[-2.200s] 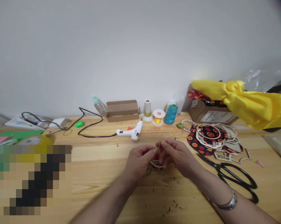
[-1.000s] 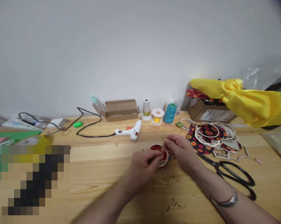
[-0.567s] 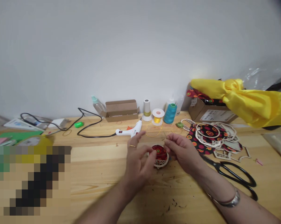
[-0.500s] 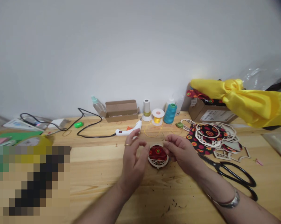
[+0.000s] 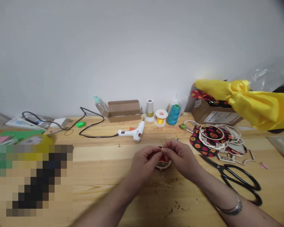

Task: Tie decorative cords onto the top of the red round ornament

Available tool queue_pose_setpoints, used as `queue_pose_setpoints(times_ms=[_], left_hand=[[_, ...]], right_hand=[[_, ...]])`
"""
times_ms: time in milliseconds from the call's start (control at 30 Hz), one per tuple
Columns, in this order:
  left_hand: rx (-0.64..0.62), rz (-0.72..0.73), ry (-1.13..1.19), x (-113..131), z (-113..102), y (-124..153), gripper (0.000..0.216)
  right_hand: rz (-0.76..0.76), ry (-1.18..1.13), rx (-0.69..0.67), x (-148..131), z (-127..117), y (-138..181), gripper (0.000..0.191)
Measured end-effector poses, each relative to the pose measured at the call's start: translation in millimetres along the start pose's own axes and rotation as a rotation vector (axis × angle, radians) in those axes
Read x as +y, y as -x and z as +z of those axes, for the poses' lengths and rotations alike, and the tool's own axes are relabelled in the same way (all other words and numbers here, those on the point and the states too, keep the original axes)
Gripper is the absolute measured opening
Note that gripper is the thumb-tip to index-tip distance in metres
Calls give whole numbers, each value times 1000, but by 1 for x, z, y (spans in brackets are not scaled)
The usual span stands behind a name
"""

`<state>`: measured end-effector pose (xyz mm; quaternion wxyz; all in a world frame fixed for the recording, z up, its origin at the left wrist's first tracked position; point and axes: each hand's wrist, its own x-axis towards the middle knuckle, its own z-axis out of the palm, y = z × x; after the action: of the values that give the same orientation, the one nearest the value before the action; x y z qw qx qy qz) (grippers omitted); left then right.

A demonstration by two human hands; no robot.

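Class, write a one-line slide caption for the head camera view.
Left hand and right hand meet at a thin yellowish strand over a round red-fabric disc with pale fretwork.

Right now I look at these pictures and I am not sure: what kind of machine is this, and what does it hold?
No machine: these are a person's bare hands, filmed by one camera worn on the head, facing forward and down. The left hand and right hand meet over a round ornament, seemingly pinching a thin strand. On the table lie a glue gun, scissors and cut-out frames. Spools and an open box stand behind.
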<state>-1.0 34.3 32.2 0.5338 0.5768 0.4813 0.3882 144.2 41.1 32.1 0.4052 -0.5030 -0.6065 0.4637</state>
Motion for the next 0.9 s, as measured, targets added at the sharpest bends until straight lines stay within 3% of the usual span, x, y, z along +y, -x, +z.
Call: queue_pose_setpoints(times_ms=[367, 900], left_hand=[[-10, -209, 197, 11, -1, -3, 9], [-56, -256, 318, 11, -3, -2, 8]], right_hand=[[18, -19, 29, -4, -1, 1, 10], [86, -125, 0, -6, -1, 0, 14]])
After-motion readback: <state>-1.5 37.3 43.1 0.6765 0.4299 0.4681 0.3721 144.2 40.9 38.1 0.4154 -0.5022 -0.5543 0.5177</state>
